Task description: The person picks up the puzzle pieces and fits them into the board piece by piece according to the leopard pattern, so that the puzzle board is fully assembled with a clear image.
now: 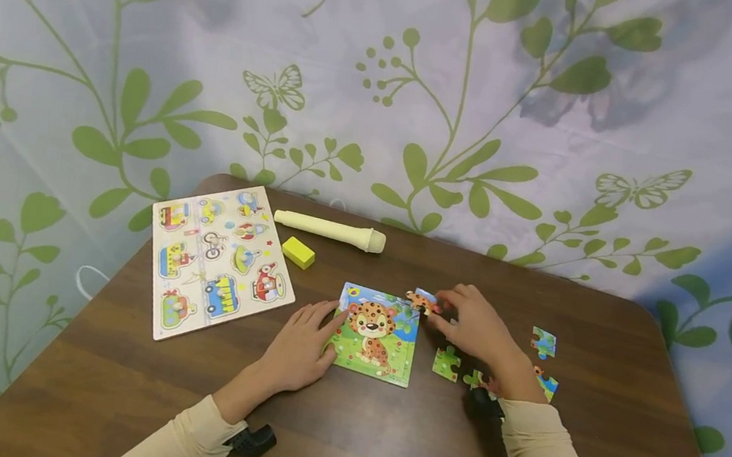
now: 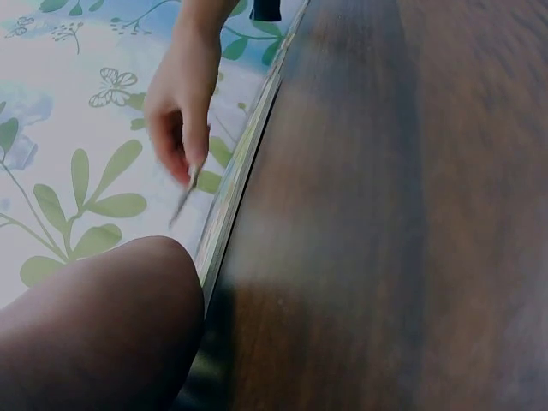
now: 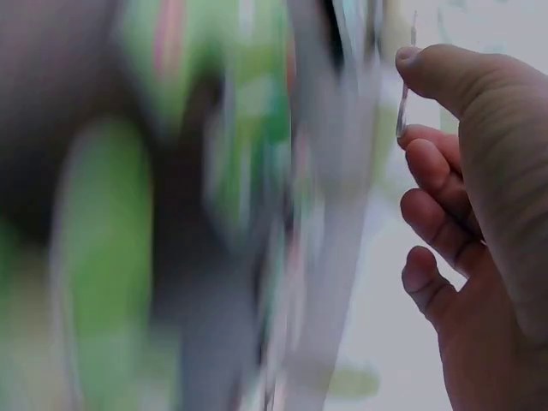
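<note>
A square leopard puzzle board point(image 1: 346, 356) lies on the brown table. My left hand point(image 1: 300, 346) rests at the left edge of this board, its fingers extended and touching the rim. Over the board's upper right corner, my right hand point(image 1: 474, 326) pinches a spotted jigsaw piece point(image 1: 423, 302) between thumb and fingers. The right wrist view shows that jigsaw piece edge-on, with the thumb point(image 3: 441, 77) on one face. In the left wrist view the right hand point(image 2: 184, 103) holds the piece above the board, and the left hand's near part point(image 2: 103, 317) is dark.
Loose jigsaw pieces lie right of the board, including a green one point(image 1: 447, 363) and a blue one point(image 1: 544, 343); the right forearm partly covers others. A vehicle peg puzzle point(image 1: 190, 321), a yellow block point(image 1: 298, 252) and a cream microphone-shaped object point(image 1: 331, 230) lie left and behind.
</note>
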The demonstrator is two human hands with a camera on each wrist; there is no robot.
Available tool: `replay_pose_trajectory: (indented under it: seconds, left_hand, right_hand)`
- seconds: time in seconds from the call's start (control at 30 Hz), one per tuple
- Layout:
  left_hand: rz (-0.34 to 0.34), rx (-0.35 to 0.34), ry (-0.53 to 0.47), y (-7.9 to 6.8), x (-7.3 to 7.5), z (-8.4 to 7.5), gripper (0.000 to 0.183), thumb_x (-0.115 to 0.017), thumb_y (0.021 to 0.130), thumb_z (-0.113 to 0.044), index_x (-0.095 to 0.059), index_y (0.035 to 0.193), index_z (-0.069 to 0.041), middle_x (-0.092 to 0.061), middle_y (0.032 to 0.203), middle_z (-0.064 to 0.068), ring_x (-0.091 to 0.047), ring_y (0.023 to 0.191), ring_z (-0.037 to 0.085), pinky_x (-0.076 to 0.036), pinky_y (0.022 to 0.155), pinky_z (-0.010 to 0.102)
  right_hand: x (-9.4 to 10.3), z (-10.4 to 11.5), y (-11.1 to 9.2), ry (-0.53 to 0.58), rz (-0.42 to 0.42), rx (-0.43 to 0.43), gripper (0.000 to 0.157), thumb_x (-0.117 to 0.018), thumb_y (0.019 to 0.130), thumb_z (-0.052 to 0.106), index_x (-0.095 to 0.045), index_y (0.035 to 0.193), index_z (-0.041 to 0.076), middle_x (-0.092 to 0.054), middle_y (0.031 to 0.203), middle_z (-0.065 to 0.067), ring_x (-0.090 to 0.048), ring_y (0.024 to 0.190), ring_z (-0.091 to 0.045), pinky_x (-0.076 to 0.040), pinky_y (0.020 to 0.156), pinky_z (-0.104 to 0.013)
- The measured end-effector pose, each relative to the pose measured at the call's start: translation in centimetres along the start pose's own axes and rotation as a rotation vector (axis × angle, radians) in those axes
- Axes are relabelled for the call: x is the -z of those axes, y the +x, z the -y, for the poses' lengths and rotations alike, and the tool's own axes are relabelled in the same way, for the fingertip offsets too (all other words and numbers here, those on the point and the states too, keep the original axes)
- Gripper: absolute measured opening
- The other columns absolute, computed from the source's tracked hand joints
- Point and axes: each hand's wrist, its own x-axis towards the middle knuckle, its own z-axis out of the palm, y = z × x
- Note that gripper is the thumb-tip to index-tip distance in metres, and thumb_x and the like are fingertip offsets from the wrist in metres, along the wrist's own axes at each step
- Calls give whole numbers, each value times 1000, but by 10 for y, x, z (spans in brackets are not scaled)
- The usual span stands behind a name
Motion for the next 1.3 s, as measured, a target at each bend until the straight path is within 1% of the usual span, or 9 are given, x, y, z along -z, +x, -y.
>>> replay_pose_trajectory:
  seconds: [0.13, 0.3, 0.43, 0.6, 0.7, 0.9, 1.07, 1.2, 1.3]
  left_hand:
    - [-1, -6, 6, 0, -1, 0, 60, -47, 101, -30, -39, 159, -20, -34, 164, 9, -33, 152, 29, -28, 124, 53]
    - [-13, -11, 5, 0, 0, 0, 59, -48, 100, -30, -40, 158, -19, -35, 163, 10, -34, 151, 29, -29, 123, 53]
    - [-3, -6, 12, 1, 1, 0, 60, -47, 101, -30, -39, 159, -19, -34, 164, 10, -33, 152, 29, -28, 124, 53]
    - [-1, 3, 10, 1, 2, 0, 61, -48, 100, -30, -38, 159, -20, -35, 164, 9, -32, 152, 28, -27, 124, 51]
    - [5, 5, 13, 1, 2, 0, 61, -48, 100, -30, -38, 159, -20, -35, 164, 9, -32, 152, 28, -27, 124, 51]
    - [10, 6, 20, 0, -1, 0, 61, -48, 100, -30, -39, 159, -20, -34, 164, 9, -32, 152, 28, -27, 125, 51]
    - [6, 10, 16, 0, 0, 1, 61, -48, 100, -30, -39, 159, -20, -34, 164, 10, -32, 152, 28, -26, 125, 51]
    - [-3, 10, 9, 1, -1, 0, 60, -49, 100, -29, -40, 159, -19, -35, 163, 10, -32, 152, 28, -26, 125, 51]
    - [-6, 5, 7, 0, -2, 0, 61, -49, 99, -29, -40, 159, -20, -35, 163, 10, -33, 152, 29, -27, 124, 52]
  right_hand:
    - [-18, 34, 16, -45, 38, 96, 42, -71, 95, 42, -71, 122, 10, -61, 102, 0, -51, 90, -17, -50, 80, -39]
    - [-32, 55, 27, -93, 44, 134, 44, -72, 94, 44, -71, 122, 9, -63, 105, -1, -52, 89, -17, -51, 80, -38]
    - [-33, 60, 29, -126, 39, 134, 44, -72, 94, 43, -72, 122, 10, -64, 106, -2, -53, 89, -18, -51, 79, -37]
    - [-28, 67, 27, -122, 30, 126, 44, -73, 94, 41, -71, 125, 10, -65, 107, -4, -54, 90, -19, -51, 80, -39]
    - [-27, 71, 28, -112, 15, 136, 39, -73, 94, 38, -73, 122, 11, -65, 104, -3, -53, 88, -19, -51, 78, -38]
    - [-34, 74, 27, -122, -7, 135, 26, -73, 95, 36, -78, 114, 19, -63, 96, 2, -48, 80, -14, -44, 70, -31]
    - [-35, 75, 28, -144, 3, 130, 26, -71, 96, 38, -79, 114, 20, -62, 94, 2, -46, 78, -14, -43, 70, -31]
    - [-34, 71, 27, -99, 11, 114, 30, -71, 96, 39, -77, 118, 19, -63, 98, 2, -49, 82, -15, -47, 73, -33]
    - [-28, 61, 21, -31, 1, 78, 34, -70, 96, 38, -76, 121, 16, -64, 99, 1, -53, 87, -16, -50, 77, -36]
